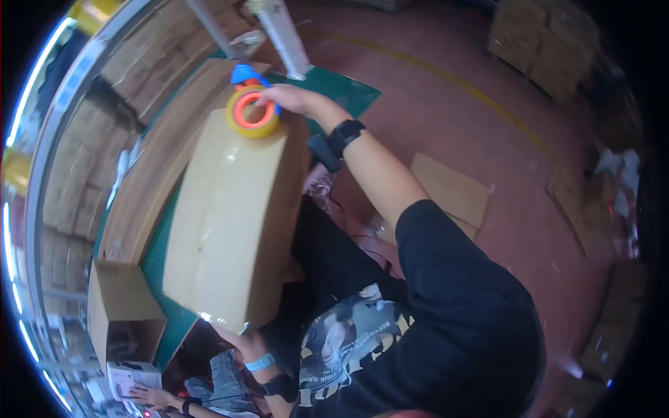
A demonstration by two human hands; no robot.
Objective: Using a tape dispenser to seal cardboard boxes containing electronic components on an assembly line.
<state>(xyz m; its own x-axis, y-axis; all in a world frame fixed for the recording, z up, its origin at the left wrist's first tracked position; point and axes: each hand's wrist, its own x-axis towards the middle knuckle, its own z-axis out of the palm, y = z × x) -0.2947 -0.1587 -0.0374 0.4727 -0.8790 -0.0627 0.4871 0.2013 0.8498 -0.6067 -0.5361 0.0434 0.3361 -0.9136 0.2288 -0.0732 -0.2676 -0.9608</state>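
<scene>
The right hand (287, 97), fingers curled around a tape dispenser (252, 111), presses it on the far end of a cardboard box (230, 216). The left hand (240, 339) holds the near end; its fingers are hidden.

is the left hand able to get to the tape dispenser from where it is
Probably not without letting go: the left hand grips the near end of the long cardboard box, while the tape dispenser sits at its far end under the right hand.

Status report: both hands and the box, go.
Right hand grips tape dispenser at far end of cardboard box. Left hand steadies near end. Nothing in the way.
</scene>
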